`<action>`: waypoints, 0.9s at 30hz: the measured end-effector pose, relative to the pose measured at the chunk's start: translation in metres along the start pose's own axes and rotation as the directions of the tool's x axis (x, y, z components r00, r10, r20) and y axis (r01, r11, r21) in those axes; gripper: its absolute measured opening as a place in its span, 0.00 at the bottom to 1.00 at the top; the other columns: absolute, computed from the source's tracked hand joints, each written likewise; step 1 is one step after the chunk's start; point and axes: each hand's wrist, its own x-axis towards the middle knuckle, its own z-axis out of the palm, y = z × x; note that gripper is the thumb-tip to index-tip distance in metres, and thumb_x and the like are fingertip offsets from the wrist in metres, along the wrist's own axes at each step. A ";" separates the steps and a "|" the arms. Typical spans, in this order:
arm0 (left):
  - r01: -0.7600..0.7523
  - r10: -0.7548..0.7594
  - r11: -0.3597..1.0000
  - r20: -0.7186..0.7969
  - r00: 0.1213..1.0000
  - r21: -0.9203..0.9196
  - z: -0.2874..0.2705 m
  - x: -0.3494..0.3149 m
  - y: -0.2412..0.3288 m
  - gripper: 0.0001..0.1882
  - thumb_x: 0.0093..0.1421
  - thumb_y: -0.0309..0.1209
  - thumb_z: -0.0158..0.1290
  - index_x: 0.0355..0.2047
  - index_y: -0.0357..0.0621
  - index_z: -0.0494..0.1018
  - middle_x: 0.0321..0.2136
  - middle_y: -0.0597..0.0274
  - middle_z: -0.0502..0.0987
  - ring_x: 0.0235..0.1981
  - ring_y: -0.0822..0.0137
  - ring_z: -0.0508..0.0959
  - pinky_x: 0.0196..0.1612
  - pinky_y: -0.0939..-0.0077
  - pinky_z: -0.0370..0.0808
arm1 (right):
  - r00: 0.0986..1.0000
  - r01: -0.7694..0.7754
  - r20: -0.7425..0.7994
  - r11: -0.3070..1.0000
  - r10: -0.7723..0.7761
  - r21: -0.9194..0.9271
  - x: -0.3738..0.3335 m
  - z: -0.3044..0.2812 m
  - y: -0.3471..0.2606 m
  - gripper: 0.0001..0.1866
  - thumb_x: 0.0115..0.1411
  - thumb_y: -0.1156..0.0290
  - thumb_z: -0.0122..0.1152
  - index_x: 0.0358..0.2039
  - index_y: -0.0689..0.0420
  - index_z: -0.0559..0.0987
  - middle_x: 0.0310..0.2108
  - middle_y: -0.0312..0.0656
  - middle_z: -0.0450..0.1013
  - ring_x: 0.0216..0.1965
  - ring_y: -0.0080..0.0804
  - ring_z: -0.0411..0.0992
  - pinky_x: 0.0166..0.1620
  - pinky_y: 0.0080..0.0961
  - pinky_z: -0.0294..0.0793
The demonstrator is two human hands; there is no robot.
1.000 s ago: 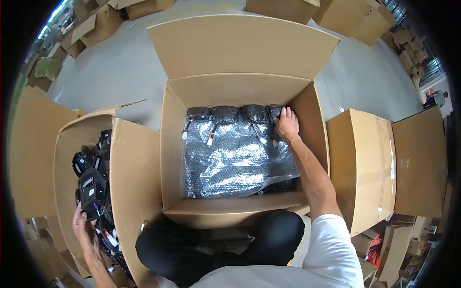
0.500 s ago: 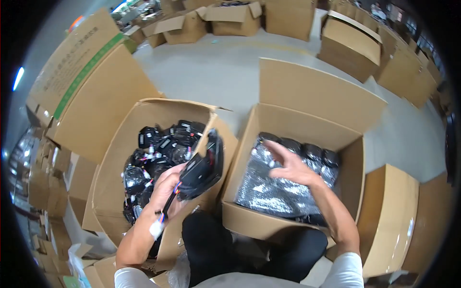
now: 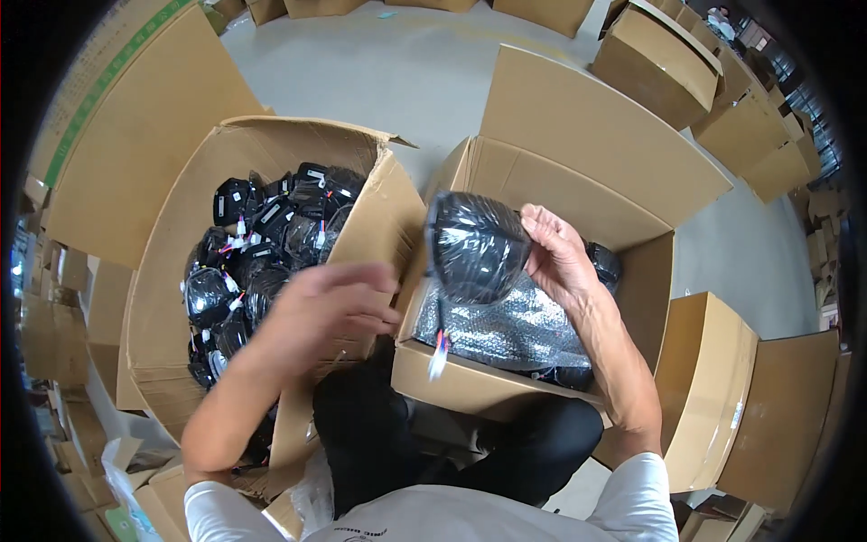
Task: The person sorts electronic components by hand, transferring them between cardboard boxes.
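Note:
My right hand (image 3: 562, 257) grips the edge of a black film-wrapped plastic unit (image 3: 480, 248), held above the right-hand carton (image 3: 528, 170). From the unit hangs a thin cable with a white connector (image 3: 438, 363). Bubble wrap (image 3: 515, 321) covers much of that carton's contents, with more dark rounded units (image 3: 603, 262) showing at its edge. My left hand (image 3: 330, 312), blurred with its fingers stretched out, is empty beside the left-hand carton's near right wall. Inside the left-hand carton (image 3: 298, 144) lie several similar black units (image 3: 271, 217) with coloured wires and white plugs.
A tall carton flap (image 3: 149, 135) with a green stripe rises at the left. Another carton (image 3: 709, 388) stands close on the right. More cartons (image 3: 655, 68) line the far side of the grey floor (image 3: 388, 72). My legs (image 3: 542, 447) are between me and both cartons.
The black unit has passed from my left hand to my right and moved right, over the right-hand carton. My left hand has let go. The view has tilted down.

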 end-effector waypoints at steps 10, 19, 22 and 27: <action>-0.293 0.219 0.954 -0.528 0.821 -0.058 -0.136 -0.097 -0.012 0.16 0.68 0.28 0.51 0.53 0.31 0.72 0.42 0.51 0.80 0.37 0.62 0.83 0.38 0.72 0.84 | 0.874 -0.360 -0.459 0.848 0.160 -0.389 0.075 -0.185 0.179 0.10 0.64 0.62 0.63 0.42 0.52 0.79 0.35 0.32 0.75 0.34 0.22 0.72 0.35 0.22 0.74; 0.049 0.591 0.332 -0.249 0.767 0.942 -0.172 -0.039 -0.081 0.32 0.58 0.39 0.61 0.59 0.37 0.67 0.58 0.42 0.68 0.57 0.51 0.72 0.59 0.58 0.71 | 0.984 -0.178 -0.179 0.029 -0.014 -0.984 0.036 -0.148 0.168 0.31 0.57 0.61 0.69 0.53 0.71 0.73 0.47 0.60 0.75 0.47 0.51 0.77 0.49 0.38 0.77; 0.075 0.570 0.162 -0.155 0.807 0.984 -0.200 -0.016 -0.121 0.32 0.57 0.38 0.58 0.60 0.38 0.66 0.60 0.39 0.65 0.58 0.44 0.71 0.60 0.58 0.70 | 0.999 0.004 -0.002 -0.116 0.053 -0.993 0.008 -0.103 0.125 0.28 0.59 0.62 0.67 0.54 0.68 0.74 0.49 0.59 0.74 0.49 0.49 0.76 0.50 0.39 0.77; 0.060 0.615 0.558 -0.461 0.639 0.827 -0.259 -0.006 -0.087 0.15 0.60 0.32 0.50 0.43 0.35 0.75 0.33 0.36 0.78 0.42 0.43 0.80 0.45 0.56 0.76 | 0.984 -0.175 -0.164 0.208 0.066 -0.962 -0.040 -0.054 0.060 0.19 0.61 0.70 0.65 0.50 0.67 0.76 0.49 0.51 0.75 0.48 0.34 0.76 0.49 0.30 0.77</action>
